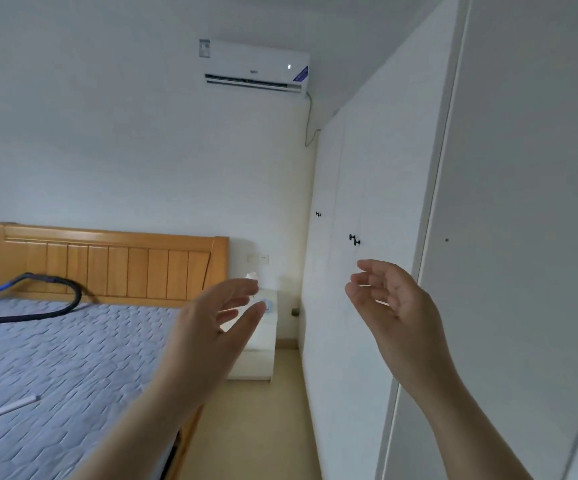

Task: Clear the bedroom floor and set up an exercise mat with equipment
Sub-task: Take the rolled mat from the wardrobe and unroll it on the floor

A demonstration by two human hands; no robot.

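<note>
Progress appears early: no exercise mat is in view. Raised apart, the left hand (pixel 211 317) and right hand (pixel 396 308) hold nothing, fingers relaxed. Blue-and-black tubular hoop (pixel 21 319) lies far left on the grey quilted bed (pixel 73 362); mat laying remains.

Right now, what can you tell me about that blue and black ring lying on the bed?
The ring is a thin tube bent into a large loop. It is blue on its left stretch and black along the rest, and looks like plastic or foam. It rests on the grey-blue quilted mattress near the wooden headboard, with its far side raised slightly. Its left part runs out of view. Nothing but the mattress visibly touches it.
</note>
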